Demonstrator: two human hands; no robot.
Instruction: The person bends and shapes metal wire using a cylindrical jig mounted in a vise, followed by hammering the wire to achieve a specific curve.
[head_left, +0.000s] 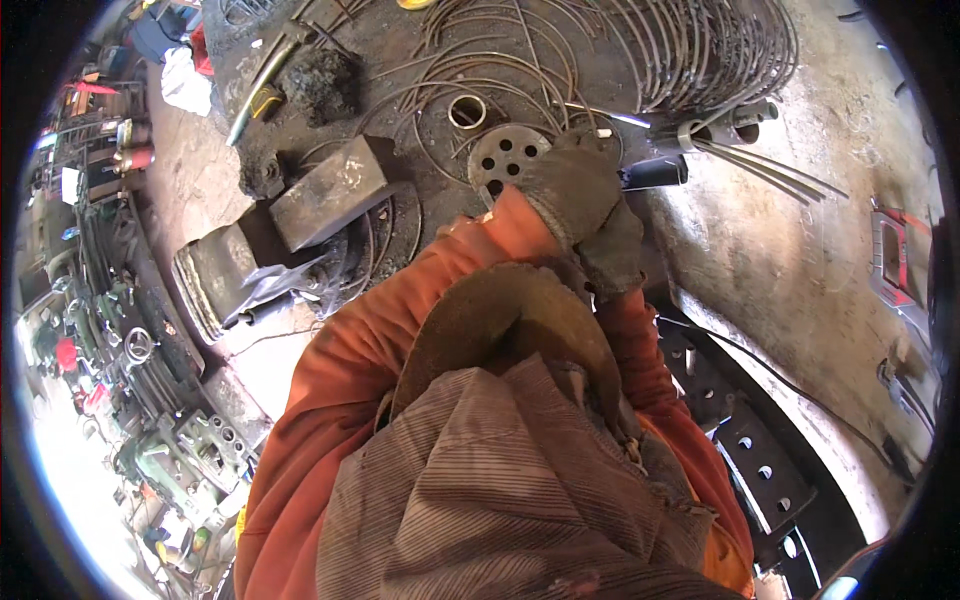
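Note:
My two gloved hands meet at the upper middle, with orange sleeves behind them. The left hand [572,188], in a grey-brown work glove, reaches across to the right with its fingers curled. Just below it, against its underside, is my right hand [612,252], also closed in a dark glove. Whatever they grip is hidden by the gloves. Beside the left wrist lies a round metal disc [508,157] with several holes, partly covered by the glove. A dark pipe [660,173] lies right of the hands. A short metal ring [452,112] stands beyond the disc.
Bent steel rods [690,60] spread across the far side. A rectangular steel block [330,198] and a dark rough lump [322,82] lie left. Straight rods [770,170] poke out rightward. A black cable [780,378] crosses beside a perforated steel beam [715,398]. Machinery [150,390] lines the left.

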